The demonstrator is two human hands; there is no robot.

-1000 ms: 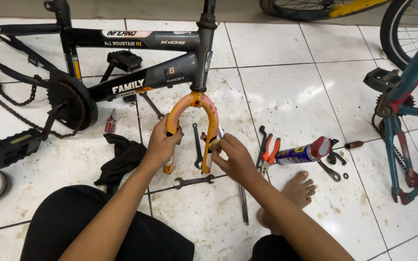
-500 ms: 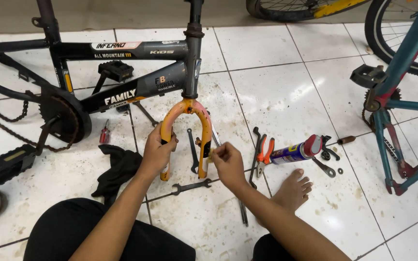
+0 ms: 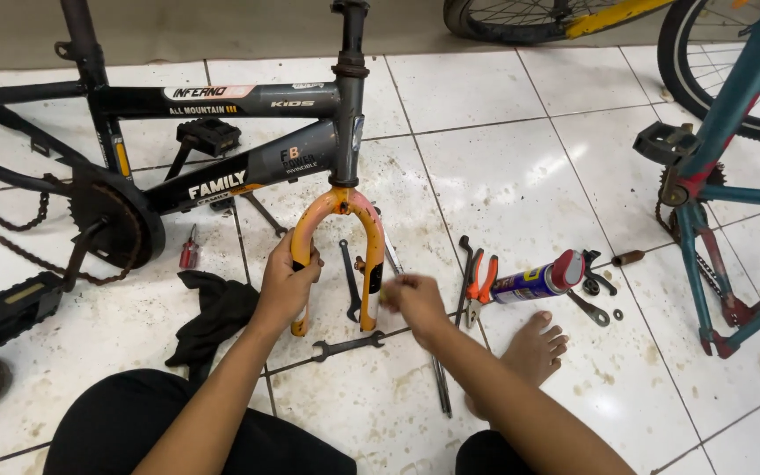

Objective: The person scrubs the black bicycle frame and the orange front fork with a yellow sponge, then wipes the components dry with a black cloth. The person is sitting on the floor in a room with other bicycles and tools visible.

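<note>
Two hands work the orange fork (image 3: pixel 342 209) at frame centre: your left hand (image 3: pixel 285 288) is clenched around its left leg, your right hand (image 3: pixel 412 297) pinches at the right leg's lower end.

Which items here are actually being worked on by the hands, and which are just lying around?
In hand:
- orange fork, one leg gripped by the left hand
- right hand at the other leg's lower end; blurred, contents unclear
- black bike frame carrying the fork

Lying about:
- spray can
- orange pliers
- wrench
- black rag
- teal bike
</note>
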